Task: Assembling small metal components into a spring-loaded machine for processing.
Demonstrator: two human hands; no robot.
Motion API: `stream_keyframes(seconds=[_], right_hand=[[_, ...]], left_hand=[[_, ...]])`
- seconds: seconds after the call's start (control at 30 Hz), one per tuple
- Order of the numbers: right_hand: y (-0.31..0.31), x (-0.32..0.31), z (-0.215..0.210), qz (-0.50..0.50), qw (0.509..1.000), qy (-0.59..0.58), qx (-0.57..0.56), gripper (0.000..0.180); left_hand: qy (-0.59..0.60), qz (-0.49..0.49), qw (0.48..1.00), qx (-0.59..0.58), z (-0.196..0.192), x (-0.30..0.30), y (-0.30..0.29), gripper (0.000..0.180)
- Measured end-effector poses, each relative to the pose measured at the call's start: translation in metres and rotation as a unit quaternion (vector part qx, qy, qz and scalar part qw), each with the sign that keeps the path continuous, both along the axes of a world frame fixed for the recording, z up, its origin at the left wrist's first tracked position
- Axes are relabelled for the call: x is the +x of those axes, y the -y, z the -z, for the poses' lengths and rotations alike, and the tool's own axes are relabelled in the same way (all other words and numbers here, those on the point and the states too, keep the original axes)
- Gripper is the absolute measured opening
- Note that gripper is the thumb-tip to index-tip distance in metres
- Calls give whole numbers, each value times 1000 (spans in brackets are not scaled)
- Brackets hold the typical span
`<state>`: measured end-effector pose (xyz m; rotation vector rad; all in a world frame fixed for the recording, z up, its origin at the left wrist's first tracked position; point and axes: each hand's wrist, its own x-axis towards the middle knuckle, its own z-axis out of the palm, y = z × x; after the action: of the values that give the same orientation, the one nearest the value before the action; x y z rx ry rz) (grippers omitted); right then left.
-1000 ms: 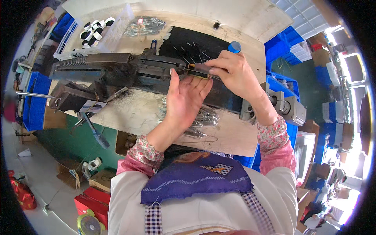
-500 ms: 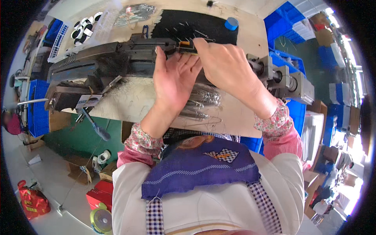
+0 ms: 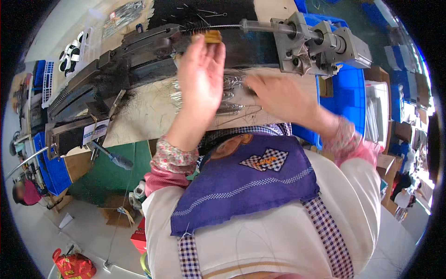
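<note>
My left hand (image 3: 202,76) reaches up to the machine, palm showing and fingers stretched. Its fingertips are at a yellow-brown block (image 3: 213,36); whether they touch it I cannot tell. Just beyond the block, black bristles (image 3: 194,26) stick out around a thin twisted wire (image 3: 227,26), which runs right into a clear tube (image 3: 258,26) at the spindle. My right hand (image 3: 285,95) is smeared by motion over the table's near part, fingers curled around something dark at their tips. Beside those fingertips lie bundles of bent metal wires (image 3: 231,108), partly hidden by my left hand.
A long dark metal rail (image 3: 132,53) crosses the table, with a spindle unit (image 3: 302,39) at its right end. Loose wire pieces lie on a black mat (image 3: 162,11). Blue bins (image 3: 348,93) stand at the right. A grey-handled lever (image 3: 120,161) juts below the table's left edge.
My right hand has drawn back from the rail toward the wire bundles, uncovering the twisted wire and bristles. My left hand stays by the yellow-brown block. The whole view has shifted and tilted.
</note>
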<state>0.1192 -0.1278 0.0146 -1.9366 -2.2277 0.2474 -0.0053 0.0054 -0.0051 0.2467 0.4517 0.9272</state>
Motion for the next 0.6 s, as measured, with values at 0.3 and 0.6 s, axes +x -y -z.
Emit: stream_keyframes(seconds=[0.3,0.6], right_hand=[[55,22,85,-44,991,-128,-11,24],[69,57,68,25,971,-240,3,30]], left_hand=[[-20,123,982,139,-5,-54,56,40],[-953,-149,184,190,52,-343,28,78]])
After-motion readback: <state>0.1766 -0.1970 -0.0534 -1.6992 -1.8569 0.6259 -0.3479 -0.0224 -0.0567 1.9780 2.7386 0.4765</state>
